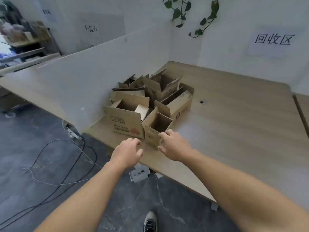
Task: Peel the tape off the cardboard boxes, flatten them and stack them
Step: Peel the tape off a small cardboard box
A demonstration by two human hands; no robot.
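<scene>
White partitions (83,77) and a wall with a paper sign (274,39) close off the corner of a pale wood worktop (234,124), where a heap of opened cardboard boxes (150,94) sits against the left divider. Nearest the edge stands a small box (151,136), upright and open at the top, touching a larger printed box (125,121) on its left. The right hand (173,146) grips the small box at its near corner, fingers over the rim and thumb lower on the side. The left hand (127,151) hovers just beside it with fingers loosely curled, holding nothing. This looks like the picking-up step for one box; nothing flattened or stacked is visible yet. Any tape on the box is too small to make out, so the next move probably calls for lifting and turning it to find the taped seam, with the left hand steadying.
</scene>
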